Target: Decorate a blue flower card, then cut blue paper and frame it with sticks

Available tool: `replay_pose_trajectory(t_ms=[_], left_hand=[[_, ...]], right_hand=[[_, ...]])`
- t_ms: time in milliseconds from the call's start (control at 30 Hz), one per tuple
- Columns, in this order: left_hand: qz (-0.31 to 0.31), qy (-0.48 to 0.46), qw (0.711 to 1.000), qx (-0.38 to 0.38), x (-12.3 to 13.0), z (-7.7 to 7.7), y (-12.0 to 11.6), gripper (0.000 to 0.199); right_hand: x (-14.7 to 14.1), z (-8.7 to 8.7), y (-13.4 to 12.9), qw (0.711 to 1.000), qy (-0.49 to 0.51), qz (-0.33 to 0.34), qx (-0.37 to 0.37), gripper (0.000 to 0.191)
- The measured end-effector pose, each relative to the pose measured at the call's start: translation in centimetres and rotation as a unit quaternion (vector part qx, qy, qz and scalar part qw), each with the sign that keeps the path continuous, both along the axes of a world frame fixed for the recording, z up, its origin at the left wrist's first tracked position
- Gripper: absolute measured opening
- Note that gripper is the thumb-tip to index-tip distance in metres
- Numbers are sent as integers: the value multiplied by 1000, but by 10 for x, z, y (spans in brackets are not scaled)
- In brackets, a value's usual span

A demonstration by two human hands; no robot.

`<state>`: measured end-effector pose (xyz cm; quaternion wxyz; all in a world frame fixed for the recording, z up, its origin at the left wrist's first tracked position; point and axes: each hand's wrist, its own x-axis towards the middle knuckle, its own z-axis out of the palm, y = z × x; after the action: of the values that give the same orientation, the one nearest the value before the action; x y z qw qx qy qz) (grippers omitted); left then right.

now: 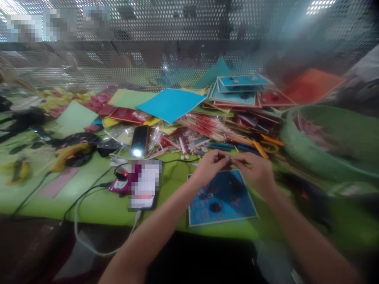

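Note:
My left hand and my right hand meet above the far edge of a blue card. The fingers of both are pinched close together around something small and dark that I cannot make out. Flat on the green table, the card has a pale border, reddish drawn marks and dark round patches. My forearms reach in from either side of it. Just beyond my hands lie pens or markers, one of them white and purple.
Left of the card are a phone with a cable, a second phone with its light on, and a yellow glue gun. Coloured paper and stacked cards pile up behind. A green basin stands at the right.

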<state>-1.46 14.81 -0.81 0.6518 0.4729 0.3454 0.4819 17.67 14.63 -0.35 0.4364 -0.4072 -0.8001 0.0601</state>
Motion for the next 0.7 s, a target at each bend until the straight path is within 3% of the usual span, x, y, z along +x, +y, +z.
replay_pose_trajectory(t_ms=[367, 533, 700], left_hand=[[22, 67, 996, 47, 4, -8, 2, 36], [4, 73, 996, 55, 3, -4, 0, 22], [-5, 55, 998, 25, 2, -4, 2, 22]], right_hand=[[-1, 2, -3, 985, -133, -46, 99, 18], [0, 1, -3, 992, -96, -55, 53, 12], [2, -1, -2, 998, -52, -48, 1, 10]])
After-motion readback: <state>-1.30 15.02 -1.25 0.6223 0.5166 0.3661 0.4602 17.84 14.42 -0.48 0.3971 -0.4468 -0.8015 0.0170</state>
